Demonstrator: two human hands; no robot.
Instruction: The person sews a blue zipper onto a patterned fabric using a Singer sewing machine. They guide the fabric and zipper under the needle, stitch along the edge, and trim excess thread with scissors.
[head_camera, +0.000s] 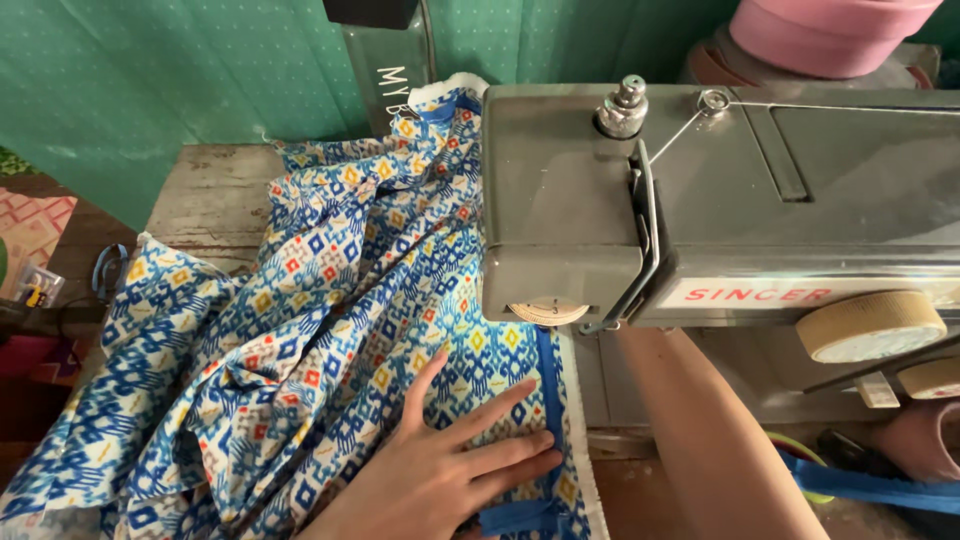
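Pressing flat on the patterned blue fabric (330, 330), the left hand (440, 470) lies at the lower middle of the frame with its fingers (500, 405) spread wide and pointing toward the right, gripping nothing. Its fingertips reach the plain blue band (547, 390) that runs along the cloth's right edge, just below the head of the grey sewing machine (720, 190). The fabric, printed in blue, white, yellow and red diamonds, is bunched in loose folds over the left half of the frame and runs up beside the machine toward the green curtain (150, 80) at the top. It rests on a worn wooden desk (210, 195), bare at the upper left. A forearm (700, 420) crosses the lower right and passes under the machine's arm; the right hand itself is hidden, so whether it is spread or closed cannot be told. A pink roll (830, 30) sits at the upper right, behind the machine.
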